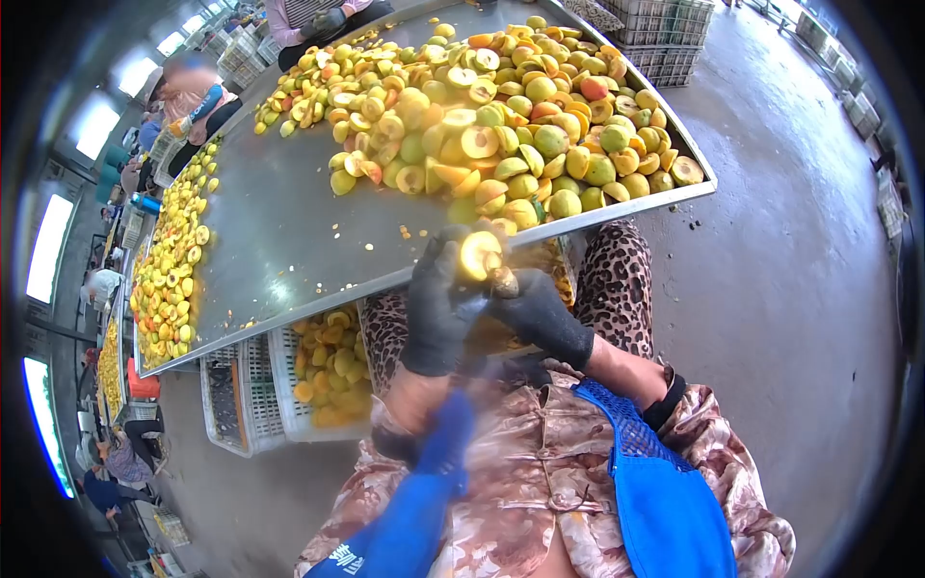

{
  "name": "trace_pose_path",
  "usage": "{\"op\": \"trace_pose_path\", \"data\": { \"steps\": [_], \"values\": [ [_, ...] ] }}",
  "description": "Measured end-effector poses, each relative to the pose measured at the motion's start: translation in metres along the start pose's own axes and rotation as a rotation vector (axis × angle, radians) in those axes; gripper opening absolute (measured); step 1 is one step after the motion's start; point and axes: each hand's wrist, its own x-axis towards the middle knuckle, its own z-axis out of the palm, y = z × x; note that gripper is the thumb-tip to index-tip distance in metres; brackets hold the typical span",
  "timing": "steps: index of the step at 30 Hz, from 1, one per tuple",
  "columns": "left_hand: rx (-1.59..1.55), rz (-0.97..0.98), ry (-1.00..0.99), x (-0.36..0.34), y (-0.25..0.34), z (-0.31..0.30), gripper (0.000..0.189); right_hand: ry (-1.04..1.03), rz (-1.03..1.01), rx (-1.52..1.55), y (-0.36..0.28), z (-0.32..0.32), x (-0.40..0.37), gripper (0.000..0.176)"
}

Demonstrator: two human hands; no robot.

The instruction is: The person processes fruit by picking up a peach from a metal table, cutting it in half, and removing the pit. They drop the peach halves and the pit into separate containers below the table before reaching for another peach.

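My left hand [436, 303], in a dark glove, is closed around a cut apricot half [479, 254] with its pale yellow face turned up. Close beside it, my right hand [544, 313], also gloved, has its fingers pinched together. A small brownish thing [503, 282] sits at its fingertips, against the fruit; blur hides whether it is a pit or a tool tip. Both hands are just in front of the metal table's near edge [385, 282]. Beyond them lies a large heap of whole and halved yellow-green apricots [549, 140].
Another band of apricot halves [173, 260] lines the table's left side. Under the table, a white crate [289, 385] holds more fruit, with another crate [236, 405] beside it. Stacked crates [665, 39] stand behind. Co-workers sit at the far side, one with gloved hands [326, 23].
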Motion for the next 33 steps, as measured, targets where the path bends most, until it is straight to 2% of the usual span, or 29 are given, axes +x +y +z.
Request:
{"op": "trace_pose_path", "data": {
  "steps": [4,10,16,19,20,21,22,23,24,25,27,30,31,32,33],
  "values": [
    [0.025,-0.025,0.025,0.002,-0.006,0.007,0.035,0.016,-0.117,-0.072,-0.005,-0.014,-0.005,0.021],
    [0.126,0.068,0.179,-0.001,-0.011,0.014,0.041,-0.073,-0.088,-0.120,-0.015,-0.005,0.000,0.021],
    [0.106,0.067,0.271,0.001,-0.016,0.022,0.045,-0.098,-0.226,-0.318,-0.006,-0.004,0.005,0.018],
    [0.074,0.023,0.258,0.002,-0.016,0.019,0.045,-0.089,-0.237,-0.234,0.004,-0.002,0.006,0.018],
    [0.379,0.175,0.266,0.002,-0.024,0.009,0.044,-0.090,-0.251,-0.095,0.007,0.003,0.005,0.016],
    [0.331,0.201,0.314,0.002,-0.030,0.000,0.041,-0.082,-0.275,0.022,0.014,0.007,0.005,0.015],
    [0.283,0.230,0.361,0.003,-0.037,-0.009,0.038,-0.157,-0.240,-0.143,0.026,0.007,0.009,0.013],
    [0.119,0.178,0.330,0.002,-0.029,-0.005,0.034,-0.202,-0.103,-0.053,0.052,0.012,0.009,0.013],
    [-0.045,0.123,0.310,0.002,-0.022,0.000,0.031,-0.098,-0.055,-0.050,0.051,0.010,0.005,0.014],
    [-0.088,0.157,0.274,0.002,-0.013,0.002,0.035,-0.048,-0.031,0.134,0.050,0.008,0.001,0.014],
    [-0.061,0.145,0.407,0.004,-0.003,0.020,0.038,-0.079,0.131,0.438,0.018,-0.004,-0.003,0.017],
    [0.057,0.031,0.388,-0.006,0.000,0.049,0.040,-0.078,0.182,0.538,-0.021,-0.014,-0.001,0.022],
    [0.380,0.113,0.235,-0.007,-0.005,0.044,0.043,-0.049,0.086,0.452,-0.019,-0.015,0.003,0.025],
    [0.303,0.091,0.242,-0.009,-0.008,0.050,0.043,-0.025,-0.007,0.361,-0.014,-0.018,0.008,0.027],
    [0.227,0.069,0.248,-0.012,-0.005,0.062,0.043,0.012,0.016,0.272,-0.035,-0.028,0.008,0.029]
  ]
}}
